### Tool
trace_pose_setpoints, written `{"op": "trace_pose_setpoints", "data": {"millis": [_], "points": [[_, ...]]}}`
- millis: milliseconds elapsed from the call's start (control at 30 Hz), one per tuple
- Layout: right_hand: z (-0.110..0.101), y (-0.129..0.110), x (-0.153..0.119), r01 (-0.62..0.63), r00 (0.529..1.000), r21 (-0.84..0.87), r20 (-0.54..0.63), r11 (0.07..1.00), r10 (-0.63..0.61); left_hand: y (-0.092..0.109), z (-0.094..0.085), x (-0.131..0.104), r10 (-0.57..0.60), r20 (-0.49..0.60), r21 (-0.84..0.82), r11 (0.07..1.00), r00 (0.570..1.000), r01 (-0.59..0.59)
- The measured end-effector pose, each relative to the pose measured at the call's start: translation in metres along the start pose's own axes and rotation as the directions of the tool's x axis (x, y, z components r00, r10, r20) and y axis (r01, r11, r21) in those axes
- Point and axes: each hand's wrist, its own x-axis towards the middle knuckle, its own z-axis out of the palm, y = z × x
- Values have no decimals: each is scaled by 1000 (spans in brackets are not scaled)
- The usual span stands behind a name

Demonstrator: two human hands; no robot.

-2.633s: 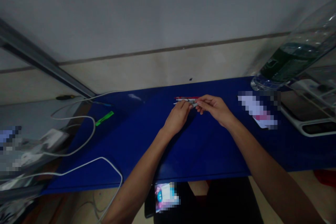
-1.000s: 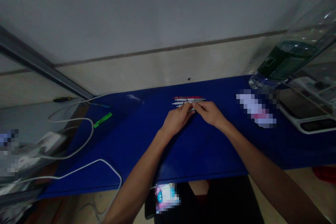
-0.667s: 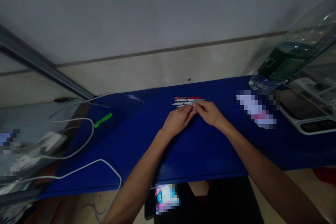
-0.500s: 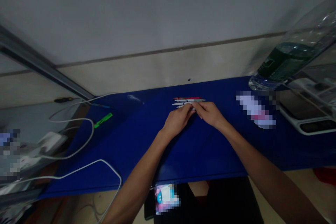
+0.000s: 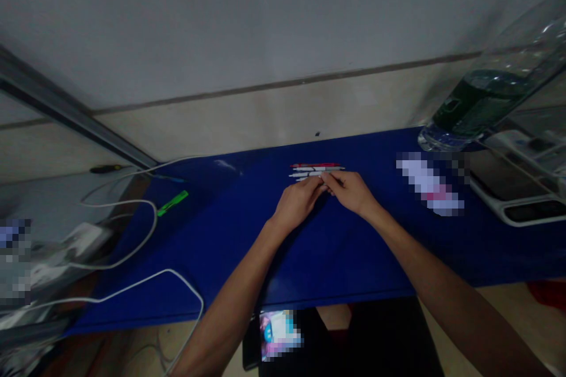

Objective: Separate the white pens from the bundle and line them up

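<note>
A red pen (image 5: 316, 165) lies on the blue tabletop (image 5: 212, 247). Close in front of it are several white pens (image 5: 307, 169), side by side and partly covered by my fingers. My left hand (image 5: 297, 203) is closed just in front of the pens, its fingertips pressed together. Against it, fingertip to fingertip, my right hand (image 5: 351, 191) is closed too. Whatever lies between the fingers is hidden, apart from a small pale bit at the fingertips that I cannot identify.
On the right stand a large clear bottle (image 5: 480, 103) with a green label and a white-framed device (image 5: 513, 188), with a blurred-out item (image 5: 428, 185) beside them. To the left lie a green tool (image 5: 173, 203) and a white cable (image 5: 154, 230). A phone (image 5: 278, 334) sits below the table edge.
My fingertips have shifted slightly where the hands meet, and the right fingers are tucked in a little more. The pens lie as before.
</note>
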Motion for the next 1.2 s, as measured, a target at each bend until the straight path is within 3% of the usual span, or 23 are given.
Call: {"op": "trace_pose_setpoints", "data": {"millis": [133,433,733,867,967,1033,1067,1133,1200], "points": [[0,-2,0,24,999,113,31,993,-28,-1,-3,2,-64,-18,-4,998,998,64],[-1,-1,1,45,999,67,3,997,-45,8,-5,-1,-67,-61,-43,997,996,64],[0,-2,2,-65,997,264,62,962,50,8,-2,-5,-8,-15,306,952,1000,12],[3,2,1,-140,990,363,81,921,118,12,-1,-6,-21,-10,309,951,1000,24],[4,0,-1,-147,989,447,76,882,127,13,-1,-4,-59,-67,85,994,996,64],[5,-4,-2,-106,994,481,60,870,88,11,-2,-1,-147,-134,-243,964,980,111],[6,-6,-2,-87,996,493,64,866,64,9,-3,1,-211,-167,-431,894,963,122],[8,-10,-3,-88,992,526,123,846,27,5,-5,6,-344,-209,-738,670,915,83],[12,-12,-4,-120,977,566,213,816,-4,1,-6,9,-426,-227,-889,457,876,-8]]}}
